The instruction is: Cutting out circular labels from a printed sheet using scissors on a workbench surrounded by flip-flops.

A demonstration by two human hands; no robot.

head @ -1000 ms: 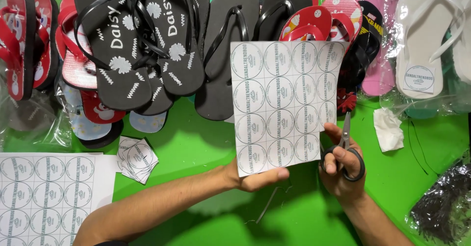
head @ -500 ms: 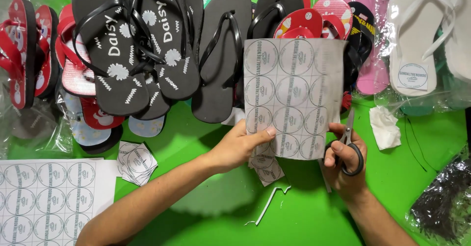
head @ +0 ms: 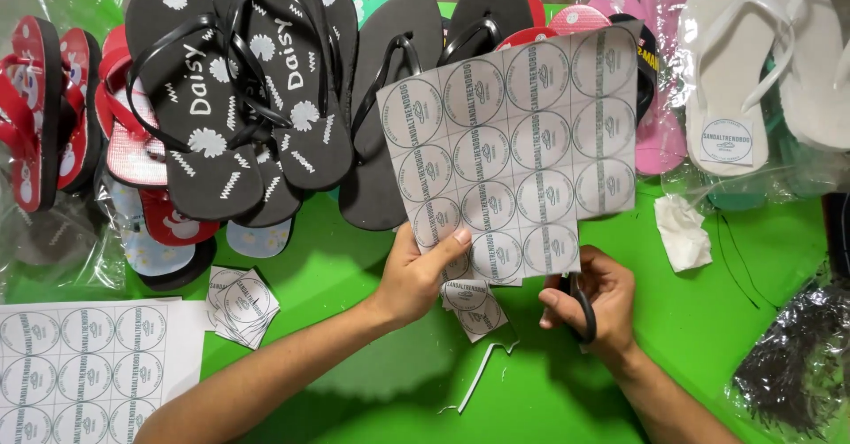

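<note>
Tilted further now, the sticker sheet hangs above the green tabletop's middle, its lower edge pinched by the left hand; right hand grips black scissors, fingers curled closed.

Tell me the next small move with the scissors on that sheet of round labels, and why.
Probably close the black-handled scissors in the right hand along the next grid line. The left hand holds the white paper sheet of printed round labels up by its lower edge, a bottom corner is already cut away, and cut squares hang just beneath.
</note>
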